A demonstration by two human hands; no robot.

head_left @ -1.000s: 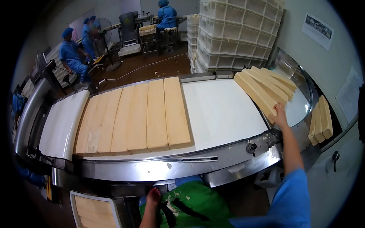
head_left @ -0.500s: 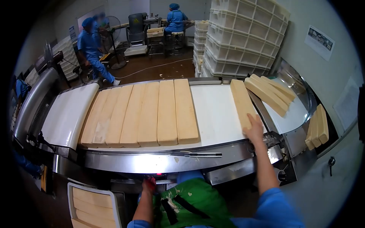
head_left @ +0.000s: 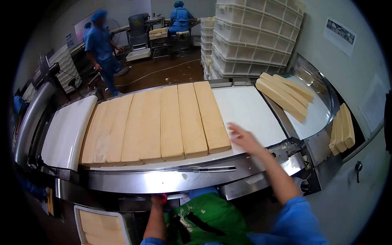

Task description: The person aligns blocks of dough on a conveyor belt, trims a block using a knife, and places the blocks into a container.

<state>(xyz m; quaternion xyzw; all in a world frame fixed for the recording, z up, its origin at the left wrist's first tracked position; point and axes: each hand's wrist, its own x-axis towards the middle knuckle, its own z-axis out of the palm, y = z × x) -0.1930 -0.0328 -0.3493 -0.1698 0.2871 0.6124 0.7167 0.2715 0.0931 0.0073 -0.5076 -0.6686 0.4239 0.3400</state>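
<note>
End slab [head_left: 211, 117] is now over mid-frame against the row [head_left: 151, 122], probably to sit snug, right hand [head_left: 241, 136] beside it, fingers loosely spread; left hand's [head_left: 157, 199], can't tell.

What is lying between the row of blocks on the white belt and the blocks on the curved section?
Bare white belt, then a dark strip. The right hand is over the belt, beside the row. The head view shows this.
</note>
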